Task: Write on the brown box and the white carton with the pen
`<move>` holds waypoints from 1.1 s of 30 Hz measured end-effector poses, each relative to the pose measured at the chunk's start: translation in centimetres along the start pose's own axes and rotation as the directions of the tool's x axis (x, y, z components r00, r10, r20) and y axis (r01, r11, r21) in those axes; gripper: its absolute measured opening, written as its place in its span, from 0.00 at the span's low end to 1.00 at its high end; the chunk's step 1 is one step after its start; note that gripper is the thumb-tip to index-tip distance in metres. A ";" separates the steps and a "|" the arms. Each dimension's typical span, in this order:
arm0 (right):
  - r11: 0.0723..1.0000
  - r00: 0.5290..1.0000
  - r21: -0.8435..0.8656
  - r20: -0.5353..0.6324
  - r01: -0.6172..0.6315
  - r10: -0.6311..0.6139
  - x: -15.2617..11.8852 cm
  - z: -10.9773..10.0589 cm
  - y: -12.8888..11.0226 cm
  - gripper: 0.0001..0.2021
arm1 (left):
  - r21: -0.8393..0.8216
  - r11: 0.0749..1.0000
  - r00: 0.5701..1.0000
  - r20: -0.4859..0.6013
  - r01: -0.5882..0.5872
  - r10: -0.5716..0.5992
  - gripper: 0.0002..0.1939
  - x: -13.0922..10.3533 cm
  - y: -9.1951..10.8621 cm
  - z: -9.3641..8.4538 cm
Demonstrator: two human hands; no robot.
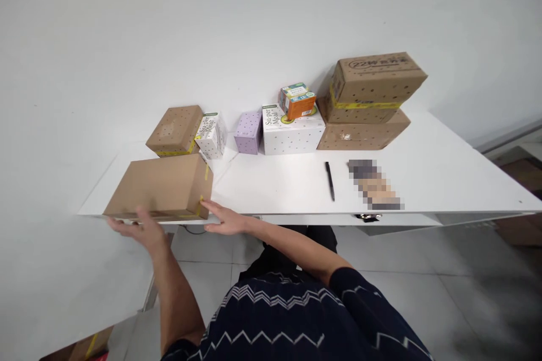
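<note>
Cardboard box (158,185) lies at the left end of the counter (271,183), along the front edge, its long axis running left to right and its end with yellow tape (206,172) facing right. The left hand (148,231) (slightly blurred) has an open grip at the near side; the right hand (226,220), also open, touches the taped end with its fingers.

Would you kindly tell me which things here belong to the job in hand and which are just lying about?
Job: plain carton, left hand, right hand, desk.

Apparently idle: pen, blurred item, orange box, lilac box, small white box, large white box, left spotted carton, upper right carton, lower right carton.
</note>
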State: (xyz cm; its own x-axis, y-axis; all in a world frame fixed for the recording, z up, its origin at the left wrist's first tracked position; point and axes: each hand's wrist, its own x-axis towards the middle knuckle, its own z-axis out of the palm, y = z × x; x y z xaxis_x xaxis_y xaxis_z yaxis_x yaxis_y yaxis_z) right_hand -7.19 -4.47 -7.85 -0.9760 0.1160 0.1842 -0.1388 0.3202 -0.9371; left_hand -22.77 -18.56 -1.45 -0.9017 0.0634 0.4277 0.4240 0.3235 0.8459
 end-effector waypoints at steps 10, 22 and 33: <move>0.985 0.977 0.145 -0.178 -0.094 0.119 -5.5 -3.5 1.6 0.25 | 0.240 0.892 0.909 0.266 -0.384 0.320 0.40 1.1 -0.9 1.2; 0.932 0.768 0.334 -0.557 -0.143 0.317 -12.3 -7.4 3.1 0.17 | 0.093 0.879 0.831 0.387 -0.467 0.400 0.33 2.7 7.3 14.1; 0.947 0.685 0.317 -0.677 -0.058 0.269 -12.0 -7.1 3.9 0.09 | 0.347 0.906 0.890 0.452 -0.241 0.063 0.29 2.9 10.5 22.2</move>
State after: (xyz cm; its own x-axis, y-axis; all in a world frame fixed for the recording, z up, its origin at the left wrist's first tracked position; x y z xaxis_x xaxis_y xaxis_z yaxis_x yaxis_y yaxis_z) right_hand 5.15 2.10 -11.61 -0.5923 0.8022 0.0750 -0.1280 -0.0017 -0.9918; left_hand -22.83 5.94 1.61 -0.8137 0.5036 0.2903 0.5722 0.6056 0.5531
